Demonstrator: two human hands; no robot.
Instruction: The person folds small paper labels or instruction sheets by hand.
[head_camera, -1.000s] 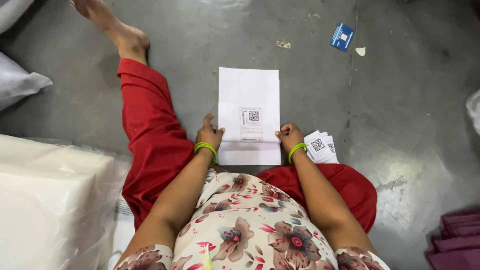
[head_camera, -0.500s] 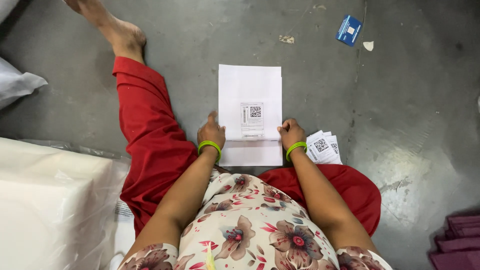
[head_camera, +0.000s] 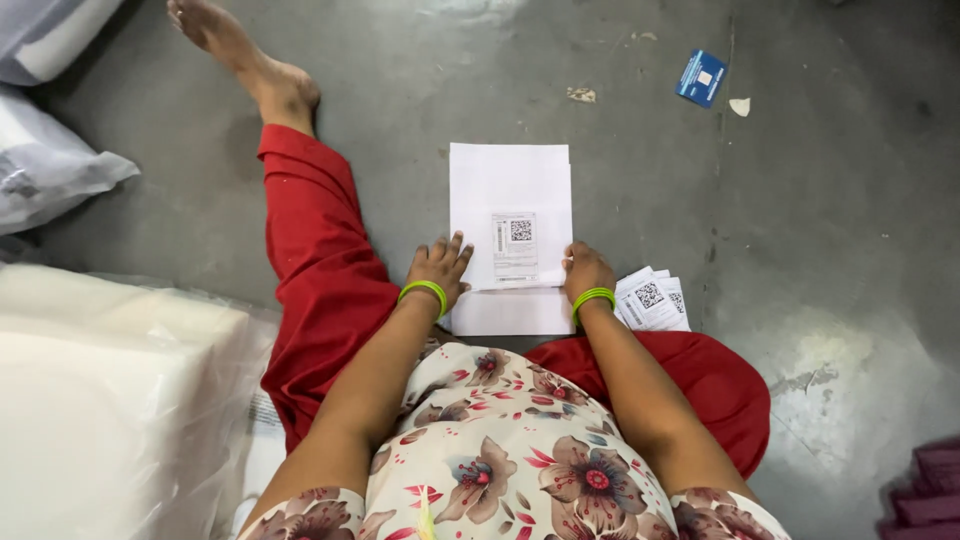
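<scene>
1. White packet (head_camera: 510, 200) lies flat on the grey floor (head_camera: 820, 220), with open floor beyond its far edge.
2. Left hand (head_camera: 437, 268) has fingers spread on its left edge; right hand (head_camera: 585, 270) has fingers curled on its right edge.
3. One small label stack (head_camera: 652, 300) sits beside the right wrist.

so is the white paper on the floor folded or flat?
Mostly flat: the white paper lies spread on the floor; a crease or edge crosses it between both hands, left hand, right hand.
</scene>
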